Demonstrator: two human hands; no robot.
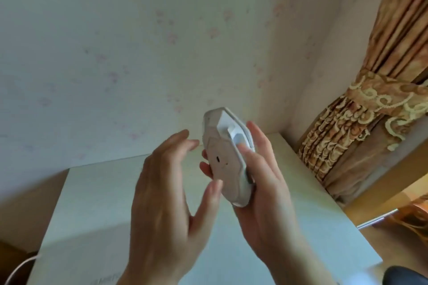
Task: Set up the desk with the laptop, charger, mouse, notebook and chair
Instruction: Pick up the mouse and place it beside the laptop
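Note:
A white computer mouse (pixel 225 157) is held up in the air above the pale desk (pixel 97 203), its underside turned toward me. My right hand (pixel 261 192) grips it from the right, thumb pressed on its bottom face and fingers wrapped behind. My left hand (pixel 166 203) hovers just left of the mouse with fingers spread, its thumb tip touching the lower edge of the mouse. No laptop, notebook or chair shows clearly in this view.
The desk stands in a room corner against floral wallpaper (pixel 115 53). A tied-back orange curtain (pixel 361 127) hangs at the right. A white cable (pixel 20 268) runs off the desk's left side. A dark rounded object (pixel 405 276) sits at the bottom right corner.

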